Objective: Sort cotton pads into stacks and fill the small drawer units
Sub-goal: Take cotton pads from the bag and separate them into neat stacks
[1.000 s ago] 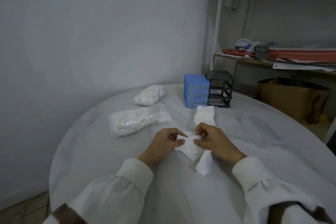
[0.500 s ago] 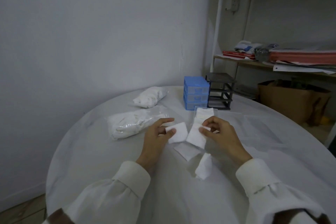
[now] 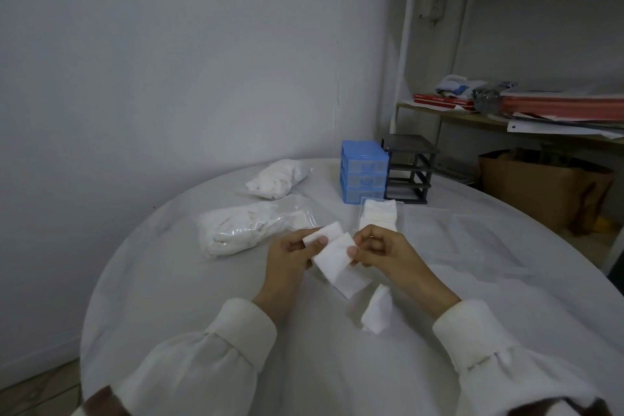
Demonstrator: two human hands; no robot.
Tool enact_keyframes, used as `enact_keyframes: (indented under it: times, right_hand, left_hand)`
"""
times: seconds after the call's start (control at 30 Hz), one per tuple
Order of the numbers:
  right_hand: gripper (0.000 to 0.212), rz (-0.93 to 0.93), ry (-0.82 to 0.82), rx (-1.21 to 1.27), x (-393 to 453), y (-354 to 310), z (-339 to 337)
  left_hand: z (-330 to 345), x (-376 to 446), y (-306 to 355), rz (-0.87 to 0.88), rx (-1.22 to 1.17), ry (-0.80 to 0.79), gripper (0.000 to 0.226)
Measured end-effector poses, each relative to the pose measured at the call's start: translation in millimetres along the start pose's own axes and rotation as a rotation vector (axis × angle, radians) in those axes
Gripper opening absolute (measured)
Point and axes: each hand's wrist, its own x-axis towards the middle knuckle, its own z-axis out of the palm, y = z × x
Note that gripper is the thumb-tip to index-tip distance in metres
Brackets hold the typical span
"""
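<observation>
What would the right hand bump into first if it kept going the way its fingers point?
Probably the left hand: the right hand points leftward across the cotton pad toward it, though depth is unclear.

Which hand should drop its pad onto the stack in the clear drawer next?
Right, probably. The right hand pinches a cotton pad just in front of the clear drawer; the left hand, pinching another pad, is farther away.

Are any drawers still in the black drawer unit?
No, the black drawer unit is an open frame with bare shelves, while the blue drawer unit beside it has its drawers in.
</observation>
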Motion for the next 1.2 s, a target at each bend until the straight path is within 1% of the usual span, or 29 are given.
enact_keyframes:
  times: [0.1, 0.2, 0.33, 0.5, 0.67, 0.87, 1.07, 1.2]
  right_hand:
    - [0.009, 0.004, 0.017, -0.063, -1, 1, 2]
    - [0.010, -0.050, 0.080, -0.155, 0, 3, 2]
    - [0.010, -0.081, 0.136, -0.201, 1, 3, -1]
    - [0.010, -0.069, 0.192, -0.247, 1, 1, 0]
    - [0.014, -0.079, 0.276, -0.250, -1, 0, -5]
    - [0.014, 0.006, 0.268, -0.246, 0, 1, -4]
    - [0.015, 0.002, 0.239, -0.189, 0, 1, -2]
    - [0.013, 0.008, 0.249, -0.126, -1, 0, -1]
  left_hand:
    - [2, -3, 3, -0.017, -0.015, -0.041, 0.027]
    - [3, -4, 3, -0.037, 0.015, -0.076, 0.036]
    - [6, -5, 3, -0.069, -0.009, -0.109, 0.032]
    - [8, -4, 1, -0.097, -0.016, -0.118, 0.025]
    - [12, -6, 1, -0.123, -0.061, -0.151, 0.018]
    - [14, -8, 4, -0.130, -0.054, -0.170, 0.020]
    - [13, -7, 4, -0.131, -0.051, -0.159, 0.022]
    - [14, -8, 6, -0.126, -0.070, -0.191, 0.024]
